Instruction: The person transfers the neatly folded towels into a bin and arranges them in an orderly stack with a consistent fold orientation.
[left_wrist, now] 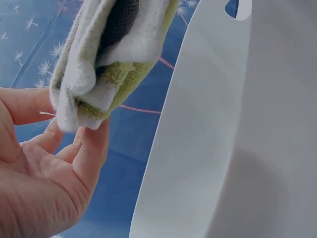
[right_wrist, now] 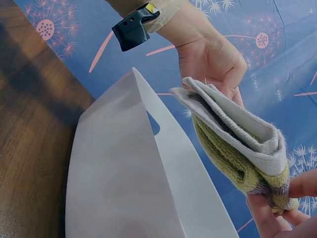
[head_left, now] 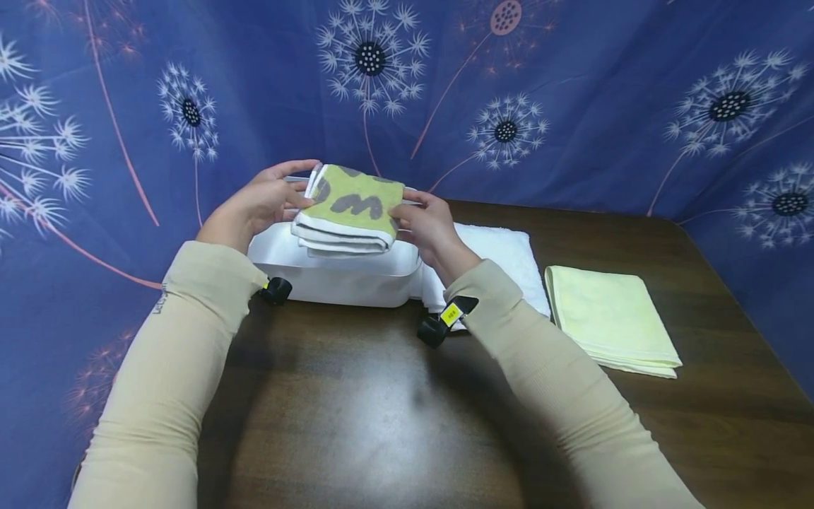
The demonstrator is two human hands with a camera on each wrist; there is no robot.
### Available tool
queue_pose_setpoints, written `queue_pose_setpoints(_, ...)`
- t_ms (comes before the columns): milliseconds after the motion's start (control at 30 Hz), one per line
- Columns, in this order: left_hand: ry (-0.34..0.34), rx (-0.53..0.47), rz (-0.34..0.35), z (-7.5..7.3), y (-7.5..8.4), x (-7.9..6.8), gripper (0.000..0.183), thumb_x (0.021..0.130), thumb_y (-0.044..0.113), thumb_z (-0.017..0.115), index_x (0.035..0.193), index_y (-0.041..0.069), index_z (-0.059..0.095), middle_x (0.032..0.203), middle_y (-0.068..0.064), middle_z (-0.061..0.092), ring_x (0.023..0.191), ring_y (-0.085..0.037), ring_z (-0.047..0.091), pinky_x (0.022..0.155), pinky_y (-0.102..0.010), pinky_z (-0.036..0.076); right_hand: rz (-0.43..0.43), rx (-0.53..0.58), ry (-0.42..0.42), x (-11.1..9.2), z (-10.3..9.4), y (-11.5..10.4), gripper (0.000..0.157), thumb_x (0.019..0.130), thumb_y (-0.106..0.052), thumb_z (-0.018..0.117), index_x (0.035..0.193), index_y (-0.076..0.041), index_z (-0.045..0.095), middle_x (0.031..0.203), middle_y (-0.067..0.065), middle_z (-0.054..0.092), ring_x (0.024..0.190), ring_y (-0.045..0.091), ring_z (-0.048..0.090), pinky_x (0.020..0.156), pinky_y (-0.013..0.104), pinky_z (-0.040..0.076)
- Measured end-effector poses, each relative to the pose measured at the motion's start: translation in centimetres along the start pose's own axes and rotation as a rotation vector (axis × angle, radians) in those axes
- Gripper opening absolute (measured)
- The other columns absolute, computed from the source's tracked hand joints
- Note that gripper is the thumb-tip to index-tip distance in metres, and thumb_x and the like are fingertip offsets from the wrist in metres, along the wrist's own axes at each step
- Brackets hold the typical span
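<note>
"So, what fills most of the head view?"

"A blue curtain (head_left: 254, 71) printed with dandelions, then a dark brown wooden table (head_left: 356, 396). Beige sleeves (head_left: 184, 339) reach in over it."

"And next in size?"

"A white container (head_left: 337, 283) near the curtain. A folded white towel (head_left: 499, 258) lies just beside it, partly behind the right forearm, and a folded pale yellow towel (head_left: 610, 318) lies farther right. Only the head view gives me those two towels."

"Where's the green one?"

"The green patterned towel (head_left: 356, 194) is held up off the table at the container, hiding part of its far rim from the head camera. That camera gets the grey markings on top; the left wrist view looks into the end instead, where white and green layers stack around a dark patch."

"How are the hands?"

"Both pinching it. The left hand (head_left: 254, 198) has the left edge between thumb and fingers, the right hand (head_left: 432, 226) the right edge."

"Anything smaller?"

"A black wrist camera (head_left: 434, 330) at each cuff. The wrist views also show a cutout (right_wrist: 154, 124) in the container wall, and the left one alone a loose white thread (left_wrist: 47, 114) by the fingers."
</note>
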State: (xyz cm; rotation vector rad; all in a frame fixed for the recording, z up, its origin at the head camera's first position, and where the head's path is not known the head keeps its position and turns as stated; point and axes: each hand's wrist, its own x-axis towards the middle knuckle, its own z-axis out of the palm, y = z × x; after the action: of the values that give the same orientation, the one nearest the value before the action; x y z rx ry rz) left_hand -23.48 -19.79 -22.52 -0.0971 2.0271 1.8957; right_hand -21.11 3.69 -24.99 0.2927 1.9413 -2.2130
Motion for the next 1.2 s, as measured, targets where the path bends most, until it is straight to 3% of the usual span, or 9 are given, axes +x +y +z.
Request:
queue_pose_setpoints(367,0.026,0.017,-0.023,-0.5,0.3,0.3,0.069,0.09,-0.01,0.047,0.146,0.026,0.029,0.151,-0.011,0.02,0.081,-0.01,0.061,0.067,-0.022,0.052,0.017,-0.044,-0.008,0.8,0.7,-0.6,0.041,0.085,-0.001,0.062,0.126,-0.007,0.054,0.109,0.011,0.057,0.091,0.022,0.061,0.073,0.032,0.053)
queue_pose_setpoints(633,0.013,0.048,-0.014,-0.7,0.5,0.5,0.07,0.09,-0.01,0.047,0.147,0.026,0.027,0.151,-0.011,0.02,0.086,-0.011,0.06,0.07,-0.024,0.052,0.034,-0.069,-0.006,1.3,1.0,-0.9,0.044,0.086,0.001,0.061,0.128,-0.008,0.052,0.11,0.011,0.058,0.085,0.02,0.059,0.075,0.032,0.052)
queue_pose_setpoints(1200,0.019,0.112,-0.078,-1.6,0.4,1.3,0.072,0.09,-0.01,0.047,0.148,0.024,0.022,0.151,-0.011,0.02,0.075,-0.01,0.061,0.064,-0.024,0.052,0.074,-0.113,-0.01,2.7,2.1,-0.4,0.04,0.086,-0.001,0.06,0.125,-0.006,0.053,0.117,0.01,0.054,0.093,0.024,0.06,0.074,0.033,0.053)
